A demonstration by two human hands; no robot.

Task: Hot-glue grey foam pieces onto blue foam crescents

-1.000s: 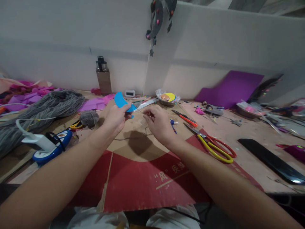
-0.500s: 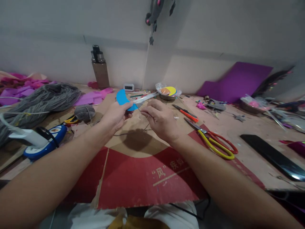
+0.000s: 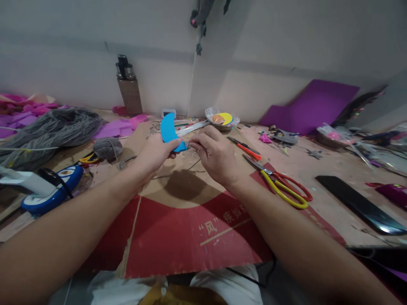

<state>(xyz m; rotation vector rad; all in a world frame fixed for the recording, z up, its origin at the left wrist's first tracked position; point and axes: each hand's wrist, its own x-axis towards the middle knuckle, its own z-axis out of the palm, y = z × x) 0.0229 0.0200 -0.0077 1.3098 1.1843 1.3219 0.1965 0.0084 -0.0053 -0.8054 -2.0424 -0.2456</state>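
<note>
A bright blue crescent-shaped piece of craft sheet (image 3: 168,128) is pinched in my left hand (image 3: 157,152), between thumb and fingers, its upper horn pointing away from me. My right hand (image 3: 213,151) is closed in a pinch right at the crescent's lower tip. From under these fingers a thin grey yarn strand (image 3: 171,175) runs down over the cardboard. What exactly lies between the right fingertips is tiny and mostly hidden. Both hands are raised above the red and brown cardboard (image 3: 171,228), casting a shadow on it.
At left lie a grey yarn ball (image 3: 108,149), a large grey skein (image 3: 60,129) and a blue power strip (image 3: 68,180). To the right are yellow-and-red scissors (image 3: 281,184), an orange cutter (image 3: 246,149) and a black phone (image 3: 359,204). A purple sheet (image 3: 313,106) leans on the wall.
The blue crescent has turned more upright, and its lower tip has met the right fingertips. My right hand stays pinched. The view has shifted slightly.
</note>
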